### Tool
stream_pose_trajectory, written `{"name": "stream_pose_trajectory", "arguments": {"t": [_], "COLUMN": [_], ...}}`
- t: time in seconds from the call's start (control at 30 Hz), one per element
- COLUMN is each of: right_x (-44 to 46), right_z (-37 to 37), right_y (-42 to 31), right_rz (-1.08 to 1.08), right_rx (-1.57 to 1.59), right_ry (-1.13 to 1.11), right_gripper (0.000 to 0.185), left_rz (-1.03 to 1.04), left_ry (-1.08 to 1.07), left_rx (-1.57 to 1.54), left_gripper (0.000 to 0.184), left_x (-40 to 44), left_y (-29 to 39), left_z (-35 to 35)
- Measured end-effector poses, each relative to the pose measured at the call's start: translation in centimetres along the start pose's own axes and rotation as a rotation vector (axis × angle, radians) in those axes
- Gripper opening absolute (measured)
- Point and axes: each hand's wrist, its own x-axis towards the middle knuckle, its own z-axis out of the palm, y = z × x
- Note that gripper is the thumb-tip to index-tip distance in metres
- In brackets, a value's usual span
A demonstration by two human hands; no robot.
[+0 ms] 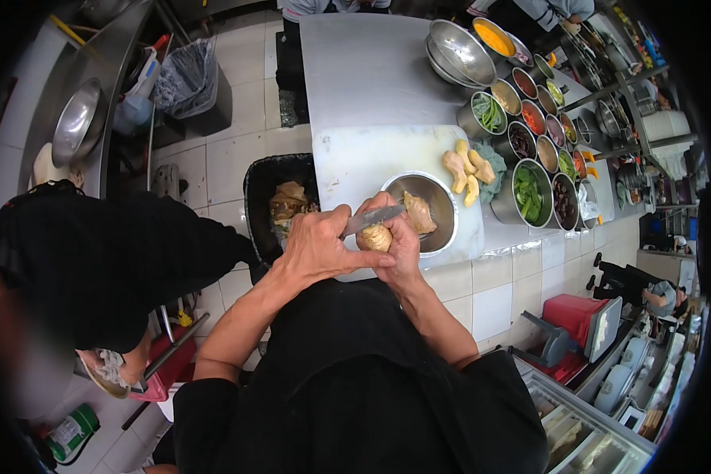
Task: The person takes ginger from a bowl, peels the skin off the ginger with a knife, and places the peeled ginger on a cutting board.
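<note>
My left hand [314, 238] is closed around a small knife [381, 218], its blade pointing right. Wrapped in the fingers of my right hand [404, 246] is a piece of ginger [376, 238], pale where the skin is off, with the blade just above it. Both hands are over the near edge of a white cutting board [363, 154]. Just beyond my right hand stands a metal bowl [444, 237] with brown, unpeeled-looking ginger [420, 215] inside. Several peeled, yellow ginger pieces [460, 167] lie on the board's right side. The knife's handle is hidden in my grip.
A black-lined bin [253, 178] with brown scraps stands left of the board. Metal containers of cut vegetables [529, 197] crowd the right of the steel table [355, 63], beside a green cloth [494, 167]. A person in black [110, 261] is close on my left.
</note>
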Motion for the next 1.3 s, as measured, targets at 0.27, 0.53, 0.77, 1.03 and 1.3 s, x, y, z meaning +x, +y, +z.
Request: {"name": "stream_pose_trajectory", "arguments": {"t": [0.27, 0.53, 0.77, 1.03, 1.3], "right_x": [-0.3, -0.1, 0.0, -0.1, 1.1], "right_z": [0.4, 0.7, 1.1, 1.2, 0.6], "right_y": [0.1, 0.4, 0.5, 0.7, -1.1], "right_rz": [-0.023, -0.078, -0.053, -0.004, 0.226], "right_rx": [-0.038, -0.078, -0.074, -0.129, -0.193], "right_ry": [0.038, 0.147, 0.275, 0.352, 0.073], "right_gripper": [0.013, 0.013, 0.013, 0.020, 0.025], "left_rz": [0.024, 0.038, 0.034, -0.023, -0.160], "left_ry": [-0.032, 0.021, 0.070, 0.074, -0.131], "left_rx": [-0.107, -0.146, -0.124, -0.101, -0.447], "left_gripper": [0.067, 0.067, 0.066, 0.065, 0.065], "left_x": [-0.5, -0.7, -0.7, -0.6, -0.7], "left_y": [-0.7, -1.2, -1.2, -2.0, -3.5], "left_z": [0.5, 1.6, 1.9, 3.0, 1.9]}}
